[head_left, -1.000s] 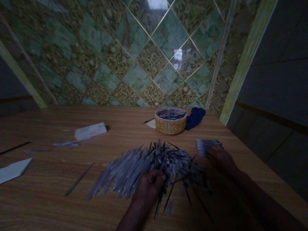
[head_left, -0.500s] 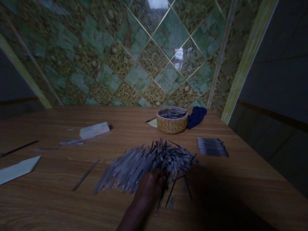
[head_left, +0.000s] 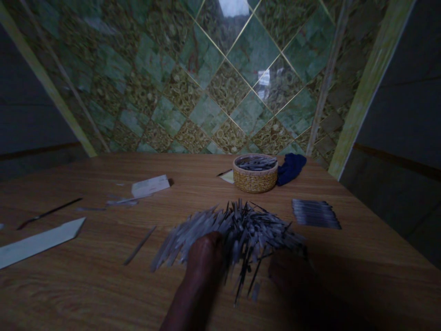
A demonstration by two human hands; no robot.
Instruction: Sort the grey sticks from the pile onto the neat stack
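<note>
A big heap of thin grey metal sticks point(head_left: 234, 230) lies fanned out on the wooden table point(head_left: 86, 285) in front of me. My left hand point(head_left: 203, 257) rests on the near edge of the heap, fingers curled into the sticks. My right hand point(head_left: 289, 273) is a dark blurred shape at the heap's right near edge; its fingers are not readable. A neat small stack of the same sticks point(head_left: 315, 214) lies to the right, apart from both hands.
A woven basket point(head_left: 255, 177) with more sticks stands at the back, a dark blue cloth point(head_left: 291, 168) beside it. Pale flat pieces point(head_left: 37, 239) point(head_left: 149, 186) and single sticks point(head_left: 139, 243) lie on the left. A green tiled wall rises behind the table.
My right hand left the small stack on the right and came back to the heap's near right edge. My left hand stayed on the heap. The view shifted slightly left.
</note>
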